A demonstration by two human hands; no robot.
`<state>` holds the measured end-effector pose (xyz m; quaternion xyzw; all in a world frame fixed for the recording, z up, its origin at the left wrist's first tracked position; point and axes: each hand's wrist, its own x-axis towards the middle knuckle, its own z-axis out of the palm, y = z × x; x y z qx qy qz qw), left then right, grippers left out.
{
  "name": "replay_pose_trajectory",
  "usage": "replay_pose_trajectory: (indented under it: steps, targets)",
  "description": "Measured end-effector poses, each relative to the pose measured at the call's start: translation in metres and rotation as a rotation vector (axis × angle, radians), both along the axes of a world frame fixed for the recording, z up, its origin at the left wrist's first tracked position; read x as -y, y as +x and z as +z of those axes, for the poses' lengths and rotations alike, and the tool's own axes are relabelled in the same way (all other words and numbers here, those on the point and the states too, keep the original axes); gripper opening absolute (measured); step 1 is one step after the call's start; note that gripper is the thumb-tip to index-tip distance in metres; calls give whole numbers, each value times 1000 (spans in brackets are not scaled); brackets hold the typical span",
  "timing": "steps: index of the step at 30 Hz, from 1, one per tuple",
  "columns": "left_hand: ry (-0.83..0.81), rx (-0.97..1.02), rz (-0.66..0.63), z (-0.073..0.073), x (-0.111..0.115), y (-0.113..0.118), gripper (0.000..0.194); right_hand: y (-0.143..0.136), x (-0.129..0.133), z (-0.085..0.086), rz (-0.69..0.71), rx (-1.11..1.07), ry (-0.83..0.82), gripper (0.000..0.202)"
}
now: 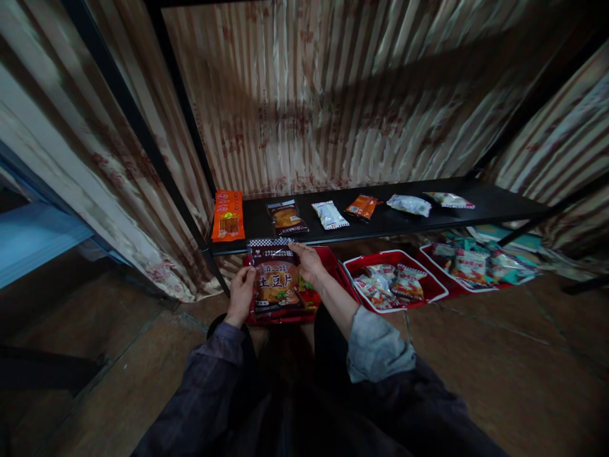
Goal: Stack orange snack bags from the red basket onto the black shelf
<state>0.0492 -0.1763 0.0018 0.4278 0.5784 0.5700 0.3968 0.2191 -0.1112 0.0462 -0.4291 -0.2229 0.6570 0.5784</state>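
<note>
My left hand (242, 293) pinches the left edge of a dark brown snack bag (276, 279) with a checkered top strip. At the bag's upper right edge, my right hand (309, 261) grips it between thumb and fingers. The bag faces me, above a red basket (337, 270) that holds other packets, mostly hidden behind it. Just beyond, on the black shelf (304, 231), lie an orange packet (228, 217), a similar brown bag (287, 218), a white packet (330, 215), an orange-brown packet (362, 207) and two pale packets (409, 204).
Two more red baskets with white rims stand on the floor to the right, one with red-and-white packets (409, 282), the other with green-and-white packets (470, 265). Black shelf posts rise at both sides. A striped curtain (304, 101) hangs behind. My knees flank the nearest basket.
</note>
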Motion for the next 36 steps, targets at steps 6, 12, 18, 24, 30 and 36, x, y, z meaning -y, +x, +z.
replay_pose_trajectory:
  steps: [6, 12, 18, 24, 30, 36]
  targets:
    - [18, -34, -21, 3, 2, -1, 29, 0, 2, 3, -6, 27, -19, 23]
    - [35, 0, 10, 4, 5, 0, 27, 2, 1, 1, -11, 44, -12, 24]
    - [58, 41, 7, 3, 8, 6, 26, 4, -1, 0, -24, 40, -24, 23]
    - [59, 77, 22, 9, 11, 8, 28, 1, -1, 5, -28, 50, -9, 20]
    - [0, 190, -100, 0, 17, 2, 37, -2, -8, 11, -69, 47, -36, 12]
    - [-55, 373, -195, -10, 27, -1, 44, 1, -22, 8, -100, 24, -14, 9]
